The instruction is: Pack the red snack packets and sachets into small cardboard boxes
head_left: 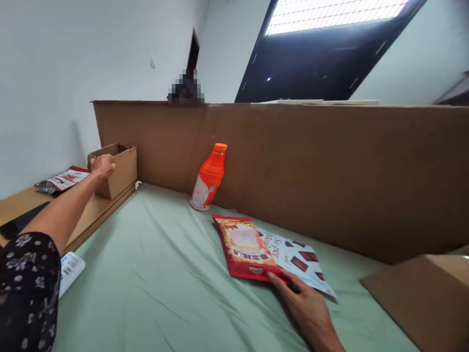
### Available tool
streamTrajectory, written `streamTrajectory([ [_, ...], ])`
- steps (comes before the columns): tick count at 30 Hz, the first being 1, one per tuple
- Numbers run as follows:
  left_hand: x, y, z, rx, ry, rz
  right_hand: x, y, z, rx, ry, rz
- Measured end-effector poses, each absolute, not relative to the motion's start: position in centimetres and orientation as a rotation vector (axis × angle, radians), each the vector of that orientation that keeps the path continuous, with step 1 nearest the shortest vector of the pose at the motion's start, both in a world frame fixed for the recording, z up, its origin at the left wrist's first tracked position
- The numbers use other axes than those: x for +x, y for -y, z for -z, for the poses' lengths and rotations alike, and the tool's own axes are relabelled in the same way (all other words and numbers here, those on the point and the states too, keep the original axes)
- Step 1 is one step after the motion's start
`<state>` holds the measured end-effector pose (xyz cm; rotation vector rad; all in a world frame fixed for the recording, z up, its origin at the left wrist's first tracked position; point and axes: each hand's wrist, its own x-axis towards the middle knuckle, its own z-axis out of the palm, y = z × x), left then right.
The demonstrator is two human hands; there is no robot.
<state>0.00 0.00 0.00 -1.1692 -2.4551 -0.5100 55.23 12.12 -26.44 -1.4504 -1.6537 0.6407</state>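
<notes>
At the far left, my left hand (103,167) is closed on the near rim of a small open cardboard box (123,168). My right hand (309,308) pinches the lower right corner of a red snack bag (249,247) with a pale panel in its middle. Partly beneath that bag lies a white pouch (300,259) printed with brown bars and the words "Super Meal". Farther back, an orange bottle (209,178) with an orange cap leans against a tall cardboard panel (293,161). What is inside the small box cannot be seen.
A pale green sheet (154,274) covers the surface. On a cardboard ledge (86,215) at left are a red-and-white packet (68,178) and a black flat object (24,220). A white labelled pack (71,270) lies by my sleeve. Another cardboard box (421,298) stands right. Behind the panel is a person (185,90).
</notes>
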Motion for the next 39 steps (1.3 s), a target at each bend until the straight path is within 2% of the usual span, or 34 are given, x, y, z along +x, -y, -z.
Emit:
streamTrajectory([
  [7, 5.3, 5.2, 1.8, -1.560, 2.351, 0.458, 54.8, -11.9, 26.2, -1.406, 1.682, -0.708],
  [14, 15.9, 13.6, 3.5, -2.289, 1.847, 0.593, 54.7, -11.2, 23.2, -1.401, 1.727, -0.971],
  [22, 24.4, 20.4, 3.0, -2.771, 1.486, 0.803, 63.2, -3.0, 17.4, -1.298, 1.792, -1.310],
  [28, 24.8, 21.4, 3.9, -2.756, 1.362, 0.634, 67.6, 0.7, 14.4, -1.421, 1.739, -1.401],
  [35, 27.1, 21.9, 3.8, -2.542, 1.363, 0.807, 61.4, 0.0, 15.8, -1.404, 1.624, -1.521],
  [39, 28.8, 22.5, 3.6, -2.485, 1.451, 0.819, 60.5, 1.4, 14.2, -1.348, 1.629, -1.359],
])
